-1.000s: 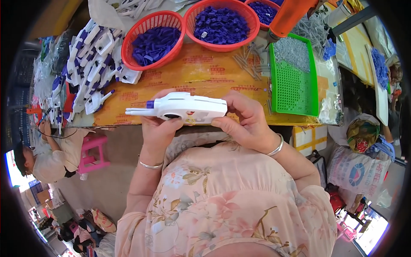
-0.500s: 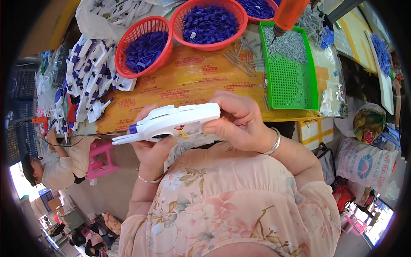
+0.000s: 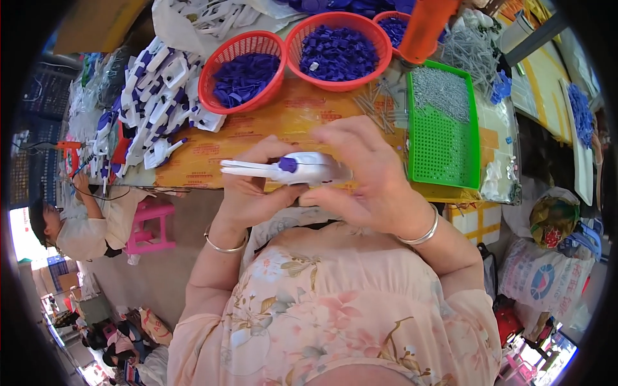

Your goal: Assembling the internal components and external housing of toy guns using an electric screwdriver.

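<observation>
Over the near edge of the table is a white plastic toy-like housing [image 3: 317,170] with a purple piece and two long pale prongs pointing left. My left hand [image 3: 254,193] grips it, fingers behind and thumb below, near the prongs. Around its right end, my right hand [image 3: 376,183] is spread, its fingers curved and apart and slightly blurred. The right thumb lies just under the housing; whether it touches cannot be made out. The housing's far side is hidden.
An orange power screwdriver [image 3: 428,29] hangs above a green tray [image 3: 412,168] of small screws. Red baskets [image 3: 281,85] of purple parts stand at the back. Similar white-and-purple housings [image 3: 151,106] are heaped left. Metal rods [image 3: 376,106] lie beside the tray. Another person [image 3: 80,228] works at far left.
The housing has turned from its broad side to a narrow edge, its purple piece now facing up. My right hand has loosened from its right end. The view has shifted slightly.
</observation>
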Tool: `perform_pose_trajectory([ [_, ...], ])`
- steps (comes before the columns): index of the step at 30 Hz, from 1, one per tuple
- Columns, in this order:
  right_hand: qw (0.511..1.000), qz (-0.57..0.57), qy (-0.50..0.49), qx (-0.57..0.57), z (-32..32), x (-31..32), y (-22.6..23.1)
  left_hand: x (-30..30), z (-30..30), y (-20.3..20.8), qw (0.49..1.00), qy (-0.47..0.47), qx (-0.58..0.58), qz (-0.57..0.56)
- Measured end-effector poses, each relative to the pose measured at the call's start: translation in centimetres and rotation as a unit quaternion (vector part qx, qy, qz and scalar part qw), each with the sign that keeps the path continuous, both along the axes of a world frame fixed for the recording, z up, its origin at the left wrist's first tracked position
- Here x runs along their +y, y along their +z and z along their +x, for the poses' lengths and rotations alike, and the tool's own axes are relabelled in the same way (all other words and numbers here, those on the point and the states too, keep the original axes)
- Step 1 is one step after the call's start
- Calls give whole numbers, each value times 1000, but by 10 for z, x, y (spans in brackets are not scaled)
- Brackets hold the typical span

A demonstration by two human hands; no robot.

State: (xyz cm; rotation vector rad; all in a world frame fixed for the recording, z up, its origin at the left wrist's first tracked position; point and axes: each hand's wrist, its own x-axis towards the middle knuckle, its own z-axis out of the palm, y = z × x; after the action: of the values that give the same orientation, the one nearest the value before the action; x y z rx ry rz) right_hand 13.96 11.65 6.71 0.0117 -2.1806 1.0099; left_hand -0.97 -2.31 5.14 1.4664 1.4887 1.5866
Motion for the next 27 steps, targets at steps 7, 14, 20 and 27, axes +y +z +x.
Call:
perform_pose_trajectory([
  [7,994,-96,43,-13,-2,-3,-9,9,4,15,985,10,172,13],
  [14,844,-531,70,36,-11,3,-52,4,18,1,986,46,-51,-150],
  [20,750,-656,67,47,-15,-2,-59,-12,36,-22,951,-19,-212,-225],
  [27,820,-566,74,35,-12,-5,-60,-12,32,-26,959,4,-230,-164],
])
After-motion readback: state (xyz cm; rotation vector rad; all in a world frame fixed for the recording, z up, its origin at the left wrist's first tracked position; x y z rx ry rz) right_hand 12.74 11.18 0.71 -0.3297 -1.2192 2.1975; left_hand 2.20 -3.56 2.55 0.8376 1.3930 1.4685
